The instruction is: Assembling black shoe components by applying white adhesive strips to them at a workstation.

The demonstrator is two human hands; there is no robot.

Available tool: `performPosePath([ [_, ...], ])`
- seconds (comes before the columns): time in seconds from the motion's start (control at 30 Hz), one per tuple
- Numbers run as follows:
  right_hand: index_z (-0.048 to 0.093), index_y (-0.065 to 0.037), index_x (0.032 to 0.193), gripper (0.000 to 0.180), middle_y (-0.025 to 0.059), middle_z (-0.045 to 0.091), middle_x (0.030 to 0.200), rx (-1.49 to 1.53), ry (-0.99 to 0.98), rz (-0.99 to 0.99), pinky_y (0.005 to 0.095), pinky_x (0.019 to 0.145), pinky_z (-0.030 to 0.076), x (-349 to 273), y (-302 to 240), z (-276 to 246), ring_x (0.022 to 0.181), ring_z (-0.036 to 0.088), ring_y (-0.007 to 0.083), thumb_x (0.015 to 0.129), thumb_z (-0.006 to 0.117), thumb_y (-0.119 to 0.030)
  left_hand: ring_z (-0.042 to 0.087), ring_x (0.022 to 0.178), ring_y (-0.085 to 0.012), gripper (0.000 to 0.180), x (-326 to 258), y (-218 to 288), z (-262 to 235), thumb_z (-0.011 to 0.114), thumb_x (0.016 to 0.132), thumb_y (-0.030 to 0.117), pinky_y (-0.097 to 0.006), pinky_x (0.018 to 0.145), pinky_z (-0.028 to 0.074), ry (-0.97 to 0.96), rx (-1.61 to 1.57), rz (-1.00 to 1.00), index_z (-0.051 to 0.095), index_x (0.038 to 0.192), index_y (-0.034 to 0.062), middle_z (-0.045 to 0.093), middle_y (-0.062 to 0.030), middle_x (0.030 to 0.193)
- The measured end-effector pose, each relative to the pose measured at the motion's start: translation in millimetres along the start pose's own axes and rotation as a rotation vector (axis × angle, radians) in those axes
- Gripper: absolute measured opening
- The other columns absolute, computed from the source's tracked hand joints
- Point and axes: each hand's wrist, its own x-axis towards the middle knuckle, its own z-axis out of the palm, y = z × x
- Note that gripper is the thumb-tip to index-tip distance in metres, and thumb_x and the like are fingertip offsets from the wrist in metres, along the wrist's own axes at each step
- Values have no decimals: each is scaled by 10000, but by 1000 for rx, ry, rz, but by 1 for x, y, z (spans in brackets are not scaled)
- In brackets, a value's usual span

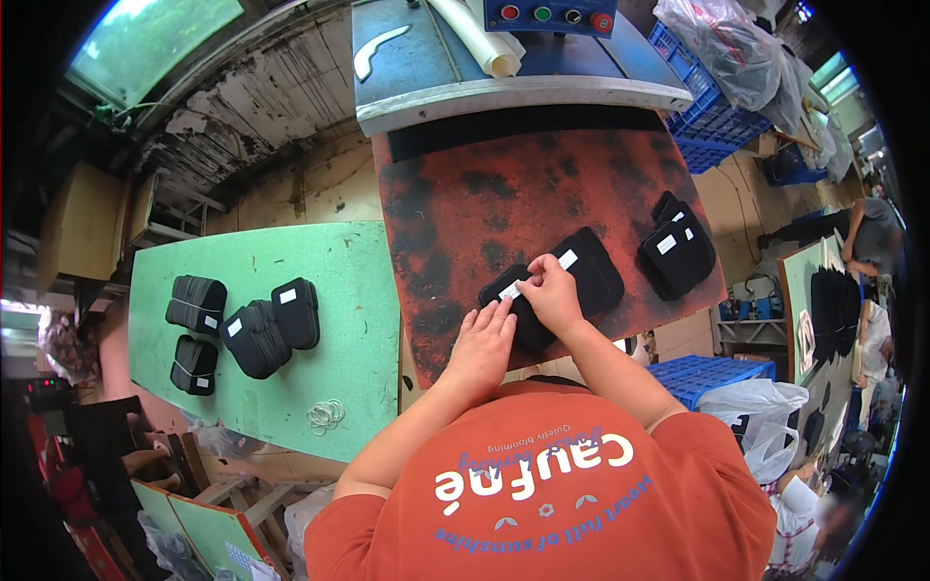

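On the red-and-black board, a stack of black rounded pieces [496, 284] lies partly beneath my hands. A small white label [510, 290] sits on its top. The thumb and fingers of my right hand [554, 298] are pinched together at the label's right end. My left hand [484, 341] lies with fingers stretched out, tips at the near side of the stack by the label. Just beyond my right hand is another black stack [599, 275] with its own white label [568, 260]. Further right rest more labelled black stacks [675, 259].
To the left, a green table [358, 281] holds several black stacks [257, 339] and a pile of white rubber bands [325, 415]. Ahead is a blue machine bed [417, 73] with a metal edge, a white roll [475, 37] and a button panel [549, 15]. Blue crates [712, 380] stand at right.
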Motion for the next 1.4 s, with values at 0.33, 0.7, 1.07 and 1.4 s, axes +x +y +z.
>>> performPosePath([
  [0.33,552,-33,899,299,100,593,742,-329,79,-88,377,731,481,4,-1,2,837,599,289,699,743,-148,366,1301,-311,406,0,0,1,517,823,92,-460,1070,273,-13,3,0,499,1216,-9,406,-162,1392],
  [0.7,505,-21,798,153,196,559,690,-160,-137,-133,414,609,447,18,-8,-29,670,579,353,768,646,-72,265,1350,-351,513,-14,-4,5,623,781,102,-476,1084,255,17,-140,14,467,1261,10,363,-156,1424],
  [1.07,659,-104,726,55,65,603,819,-405,-142,-705,380,765,463,32,-14,-55,866,558,273,676,681,-112,386,1267,-377,393,-10,-9,15,580,799,44,-462,1041,330,171,-183,41,505,1175,-46,482,-204,1286],
  [1.4,602,-58,795,67,113,567,897,-549,-526,-679,386,787,459,31,-17,3,921,541,297,731,605,-76,393,1254,-401,390,-6,-5,15,563,795,31,-469,1035,335,147,-120,17,498,1166,-68,482,-235,1263],
])
